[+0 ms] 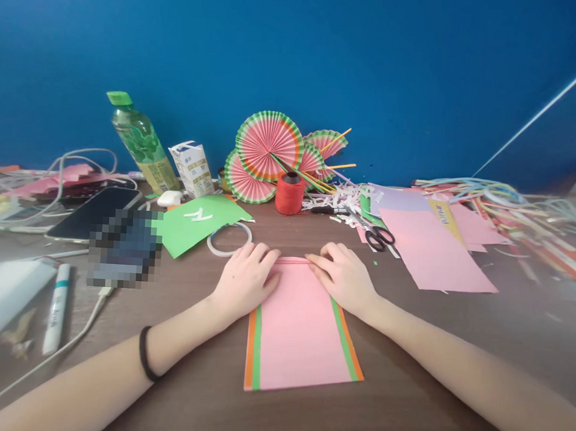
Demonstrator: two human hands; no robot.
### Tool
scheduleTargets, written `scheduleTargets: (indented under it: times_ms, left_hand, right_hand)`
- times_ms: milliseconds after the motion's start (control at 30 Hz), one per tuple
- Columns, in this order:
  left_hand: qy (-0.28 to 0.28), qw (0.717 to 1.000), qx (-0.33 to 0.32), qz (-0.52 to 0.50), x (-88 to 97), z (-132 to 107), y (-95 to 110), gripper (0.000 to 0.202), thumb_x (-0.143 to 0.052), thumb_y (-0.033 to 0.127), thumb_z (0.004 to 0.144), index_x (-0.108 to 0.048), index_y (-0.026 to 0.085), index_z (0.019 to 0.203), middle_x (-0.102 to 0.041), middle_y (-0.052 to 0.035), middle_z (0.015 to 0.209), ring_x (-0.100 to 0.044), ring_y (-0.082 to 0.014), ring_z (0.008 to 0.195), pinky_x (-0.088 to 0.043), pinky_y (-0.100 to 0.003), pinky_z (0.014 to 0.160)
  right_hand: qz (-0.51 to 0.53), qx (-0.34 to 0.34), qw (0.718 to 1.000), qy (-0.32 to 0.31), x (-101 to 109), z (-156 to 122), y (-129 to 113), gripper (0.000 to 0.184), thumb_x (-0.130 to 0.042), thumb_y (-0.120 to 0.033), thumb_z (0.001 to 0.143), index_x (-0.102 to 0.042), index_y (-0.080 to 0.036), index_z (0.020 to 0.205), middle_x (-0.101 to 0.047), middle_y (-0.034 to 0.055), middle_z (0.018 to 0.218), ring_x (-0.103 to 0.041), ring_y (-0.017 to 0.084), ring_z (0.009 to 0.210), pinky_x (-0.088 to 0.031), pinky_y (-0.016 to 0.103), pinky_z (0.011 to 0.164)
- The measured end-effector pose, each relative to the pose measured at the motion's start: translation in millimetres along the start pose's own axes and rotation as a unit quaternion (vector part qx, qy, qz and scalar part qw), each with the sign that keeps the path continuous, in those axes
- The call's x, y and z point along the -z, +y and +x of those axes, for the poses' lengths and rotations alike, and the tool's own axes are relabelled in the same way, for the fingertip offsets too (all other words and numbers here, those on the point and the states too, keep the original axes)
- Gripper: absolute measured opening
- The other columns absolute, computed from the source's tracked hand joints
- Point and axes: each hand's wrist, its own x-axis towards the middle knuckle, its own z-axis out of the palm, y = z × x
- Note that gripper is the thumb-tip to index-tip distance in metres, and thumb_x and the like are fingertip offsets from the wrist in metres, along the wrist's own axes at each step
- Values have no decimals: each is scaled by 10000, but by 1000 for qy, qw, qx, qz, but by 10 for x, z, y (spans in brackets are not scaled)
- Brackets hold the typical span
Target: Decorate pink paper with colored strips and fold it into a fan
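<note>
Pink paper (304, 337) lay on the table (199, 392), far edge folded | left hand (245, 279), arched palm-down, pinched the fold's left end | right hand (345, 281), mirrored, pinched its right end | forearms (108, 360) slanted inward

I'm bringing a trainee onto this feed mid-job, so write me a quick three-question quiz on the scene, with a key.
1. Multiple choice: which edge of the striped pink paper are the left hand and right hand touching?
a) near edge
b) far edge
c) neither

2. True or false: the scissors lie to the right of the red spool.

3. Fill the gap: the strips along the paper's two sides are green and ____.

Key: 1. b; 2. true; 3. orange.
</note>
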Motion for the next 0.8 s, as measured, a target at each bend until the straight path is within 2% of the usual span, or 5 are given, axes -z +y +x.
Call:
scheduleTargets:
  times_ms: [133,267,533,667,800]
  left_hand:
    - [-1,999,-13,-45,-38,7,-38,196,-423,176,839,-567,137,965,-537,-70,863,-516,-190,805,-433,-314,755]
    - [-10,997,-13,-77,-41,14,-53,246,-333,191,884,-575,149,895,-528,-61,832,-517,-175,772,-438,-298,717]
    - [7,996,-31,-82,-18,24,-48,209,-347,181,888,-549,153,930,-600,-62,877,-510,-198,838,-419,-332,756]
    - [11,994,-39,-99,-7,17,-37,219,-318,159,885,-526,142,954,-605,-60,848,-530,-187,805,-431,-315,742]
    - [19,990,-31,-134,-8,9,-33,226,-314,187,893,-506,138,1002,-586,-67,891,-540,-184,855,-443,-309,772]
  right_hand:
    - [24,2,1000,5,-15,1,15,261,-434,-288,883,-668,-219,976,-540,53,821,-454,162,761,-342,276,689]
    - [62,0,998,6,7,12,23,234,-455,-269,875,-671,-200,934,-575,56,862,-466,164,792,-352,283,710]
    - [116,0,993,-15,53,38,2,195,-427,-240,888,-605,-159,883,-631,50,860,-502,180,864,-350,292,734]
    - [124,-6,992,-5,59,42,1,199,-417,-238,889,-596,-156,862,-617,53,806,-505,174,806,-355,288,710]
    - [120,2,993,-3,59,34,9,235,-401,-238,895,-616,-148,923,-601,57,798,-485,175,778,-361,299,716]
